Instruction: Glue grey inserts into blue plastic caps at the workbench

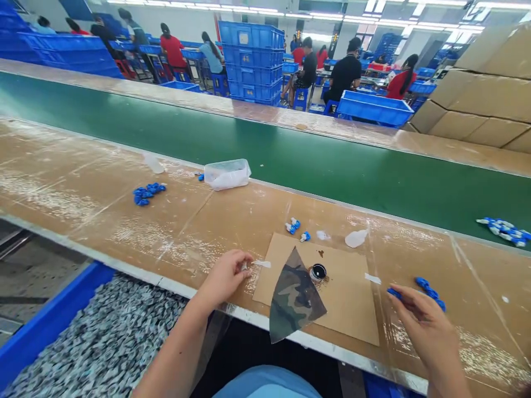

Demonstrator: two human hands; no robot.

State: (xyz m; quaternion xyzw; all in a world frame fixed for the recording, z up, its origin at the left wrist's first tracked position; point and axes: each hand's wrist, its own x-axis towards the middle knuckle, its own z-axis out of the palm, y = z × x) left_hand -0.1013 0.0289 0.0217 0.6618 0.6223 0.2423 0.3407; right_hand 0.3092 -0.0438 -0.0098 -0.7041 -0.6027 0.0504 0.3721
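My left hand (227, 276) is closed in a pinch at the left edge of a cardboard sheet (348, 315). A small pale piece shows between its fingertips, its kind unclear. Beside them is a strip of white tape (262, 264). Off the sheet's right side, my right hand (427, 320) pinches a small blue piece (394, 293). More blue pieces (431, 293) lie just beyond that hand. On the cardboard rest a pointed camouflage fabric piece (294, 298) and a small open pot of dark liquid (318, 272). Several blue-and-white pieces (293, 225) sit behind the sheet.
A clear plastic tub (227, 174) stands by the green conveyor belt (265, 146). Blue pieces (148, 193) are heaped at the left. A blue crate (58, 315) full of small grey parts is below the table's front edge. Cartons (477, 99) are stacked at the right; people sit beyond.
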